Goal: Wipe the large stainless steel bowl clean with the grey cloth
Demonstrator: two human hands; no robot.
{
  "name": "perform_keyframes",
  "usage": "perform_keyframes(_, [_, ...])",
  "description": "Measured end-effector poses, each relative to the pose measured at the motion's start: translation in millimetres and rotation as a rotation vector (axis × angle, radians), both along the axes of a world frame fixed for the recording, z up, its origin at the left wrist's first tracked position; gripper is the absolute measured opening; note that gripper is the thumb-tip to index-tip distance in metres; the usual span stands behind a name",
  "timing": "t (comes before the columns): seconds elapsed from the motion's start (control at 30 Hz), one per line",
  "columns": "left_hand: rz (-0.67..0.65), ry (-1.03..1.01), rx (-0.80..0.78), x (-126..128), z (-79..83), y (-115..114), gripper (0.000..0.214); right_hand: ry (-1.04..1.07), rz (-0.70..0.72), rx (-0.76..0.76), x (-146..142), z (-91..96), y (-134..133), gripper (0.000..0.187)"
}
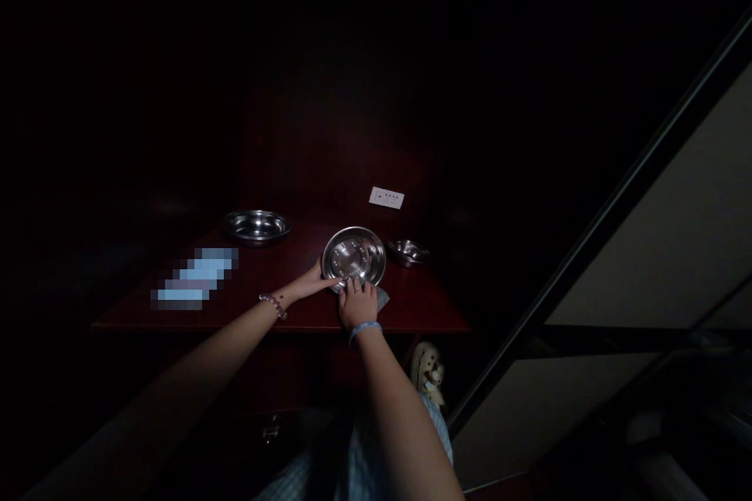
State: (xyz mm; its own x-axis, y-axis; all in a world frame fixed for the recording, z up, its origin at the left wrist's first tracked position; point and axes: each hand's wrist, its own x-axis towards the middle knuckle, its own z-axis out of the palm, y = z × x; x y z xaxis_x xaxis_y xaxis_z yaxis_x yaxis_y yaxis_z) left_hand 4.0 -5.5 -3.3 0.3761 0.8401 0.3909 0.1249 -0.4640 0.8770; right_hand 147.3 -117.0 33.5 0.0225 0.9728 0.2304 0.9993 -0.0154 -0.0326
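A shiny round metal bowl (354,249) is tilted toward me over the dark red table. My left hand (311,282) grips its left rim, thumb along the near side. At the near edge of the bowl, my right hand (358,304) has its fingers bent over the rim. A grey cloth (382,298) pokes out from under the right side of that hand; most of it is hidden by the hand and bowl.
A wide metal dish (257,227) stands at the table's back left, and smaller metal bowls (410,252) sit to the right. A blurred-out light object (197,279) lies at left. Behind is a white wall socket (386,197). A pale panel (646,235) slants along the right.
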Motion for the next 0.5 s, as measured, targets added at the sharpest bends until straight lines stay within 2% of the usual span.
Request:
perform_keyframes(0.1, [-0.035,-0.008,0.030,0,-0.5,1,0.083,0.028,0.010,-0.009,-8,2.2,-3,0.056])
perform_keyframes(0.23, [-0.056,-0.062,0.001,1,2.0,1,0.066,0.078,0.088,-0.041,-16,6.6,-7,0.057])
perform_keyframes(0.5, [0.019,-0.104,-0.031,0,16.8,-8,0.054,0.107,0.239,-0.046,-9,10.0,-6,0.056])
